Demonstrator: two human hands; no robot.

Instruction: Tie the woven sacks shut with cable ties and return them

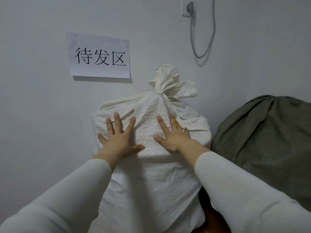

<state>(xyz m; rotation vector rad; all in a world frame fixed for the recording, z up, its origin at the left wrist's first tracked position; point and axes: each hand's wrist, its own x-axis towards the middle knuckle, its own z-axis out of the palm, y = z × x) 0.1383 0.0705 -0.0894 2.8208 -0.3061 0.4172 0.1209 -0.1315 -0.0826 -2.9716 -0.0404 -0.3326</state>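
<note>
A full white woven sack (149, 179) stands upright against the grey wall, its neck (165, 81) bunched and cinched at the top; the tie itself is too small to make out. My left hand (118, 137) lies flat on the sack's upper left face with fingers spread. My right hand (173, 134) presses flat on the upper right face, fingers straight. Both arms wear white sleeves.
A grey-green sack (265, 137) sits right beside the white one, touching it. A paper sign (99, 55) with printed characters is stuck on the wall at upper left. A wall socket (189, 7) with a hanging grey cable (202, 39) is above the sacks.
</note>
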